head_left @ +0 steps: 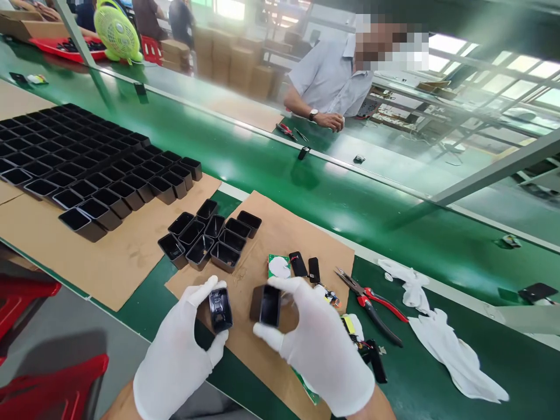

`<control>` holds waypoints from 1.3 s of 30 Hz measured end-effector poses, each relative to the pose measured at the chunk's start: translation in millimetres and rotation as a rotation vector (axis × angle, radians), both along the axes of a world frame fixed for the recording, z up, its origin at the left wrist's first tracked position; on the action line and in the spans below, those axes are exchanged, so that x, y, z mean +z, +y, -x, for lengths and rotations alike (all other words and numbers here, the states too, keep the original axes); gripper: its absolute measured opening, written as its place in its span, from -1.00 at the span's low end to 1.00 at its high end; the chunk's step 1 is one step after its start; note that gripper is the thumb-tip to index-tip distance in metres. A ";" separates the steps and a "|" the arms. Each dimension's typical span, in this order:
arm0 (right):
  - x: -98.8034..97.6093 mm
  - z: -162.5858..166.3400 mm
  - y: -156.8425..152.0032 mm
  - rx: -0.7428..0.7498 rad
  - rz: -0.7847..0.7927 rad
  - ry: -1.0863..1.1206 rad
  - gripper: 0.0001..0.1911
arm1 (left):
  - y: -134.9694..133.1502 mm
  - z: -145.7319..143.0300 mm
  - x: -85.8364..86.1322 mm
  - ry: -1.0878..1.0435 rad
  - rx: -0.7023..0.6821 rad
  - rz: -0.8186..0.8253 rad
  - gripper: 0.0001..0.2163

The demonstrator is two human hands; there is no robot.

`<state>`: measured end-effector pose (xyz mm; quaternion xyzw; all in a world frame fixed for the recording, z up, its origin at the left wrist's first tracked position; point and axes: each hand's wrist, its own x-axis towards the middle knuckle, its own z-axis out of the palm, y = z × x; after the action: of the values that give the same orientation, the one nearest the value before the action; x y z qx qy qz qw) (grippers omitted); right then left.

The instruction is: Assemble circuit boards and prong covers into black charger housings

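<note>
The gloved left hand [175, 356] had its grip clamped on a glossy black insert [220, 310], perhaps a curved inner piece. The gloved right hand [321, 341] pinched a black rectangular shell [266, 305], open-faced, above the cardboard sheet [280, 233] on the counter [415, 373].

Work surface: a green conveyor belt [350, 198] runs from 10 o'clock to 4 o'clock, glossy with reflected daylight. Metal frame struts [494, 172] cross it at 2 o'clock. Windows [503, 64] at 1 o'clock admit bright, hazy light. Stacked cardboard cartons [236, 64] stand at 12 o'clock. A lime-green desk fan [116, 30] sits at 11 o'clock beside a red tray [56, 49]. Red plastic stools [48, 388] occupy 8 o'clock on a grey floor [65, 332]. A person in a grey shirt [330, 76] is seated across the belt at 1 o'clock.
</note>
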<state>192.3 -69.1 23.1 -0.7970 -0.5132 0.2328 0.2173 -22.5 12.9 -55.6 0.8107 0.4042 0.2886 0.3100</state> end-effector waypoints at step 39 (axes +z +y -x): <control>-22.1 1.6 13.6 -0.147 0.083 -0.876 -0.58 | -19.6 -1.9 11.3 -0.148 -0.310 0.177 -0.11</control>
<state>190.8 -55.5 1.0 -0.8629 -0.4889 -0.1226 -0.0368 -20.6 -6.7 -44.3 0.8095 0.2743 0.2596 0.4496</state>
